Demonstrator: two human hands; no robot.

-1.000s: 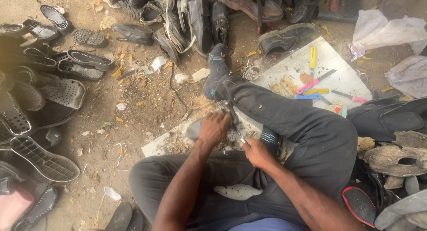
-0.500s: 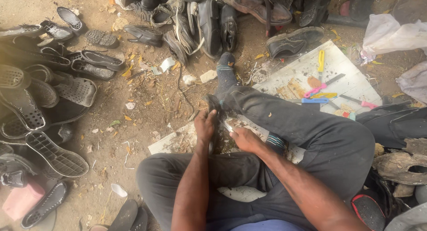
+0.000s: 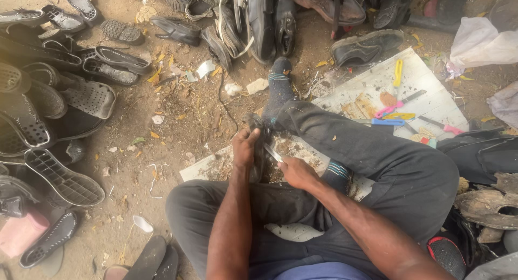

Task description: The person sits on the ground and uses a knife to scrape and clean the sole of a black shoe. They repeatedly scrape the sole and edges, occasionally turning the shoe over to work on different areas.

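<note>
Seated on the dirt ground [image 3: 178,118] with dark-trousered legs bent, the person works over a pale flat board [image 3: 199,171] that lies just ahead of the knees. The left hand [image 3: 245,148] is closed around a dark shoe [image 3: 257,133] standing on edge on that board, fingers wrapped over its upper side. The right hand [image 3: 295,172], just right of the shoe, is closed on a small blade [image 3: 272,152] whose pale tip rests against the shoe's side; how much of the handle lies in the palm cannot be told. Scraps and crumbs litter the board around the shoe. Just beyond the shoe, a foot in a dark striped sock [image 3: 279,88] points away from the body. To the right of the shoe, past the outstretched leg, lies a white panel [image 3: 426,91] carrying a yellow-handled tool [image 3: 397,72], a pink-handled knife [image 3: 396,104] and a blue-handled tool [image 3: 387,121]. Left of the shoe, well apart, a heap of black soles and sandals [image 3: 48,113] covers the ground. Farthest from the shoe, along the top edge, stands a row of worn shoes [image 3: 259,21], with a dark lace-up shoe [image 3: 367,45] beside the panel and a white plastic bag [image 3: 480,40] at the upper right.
</note>
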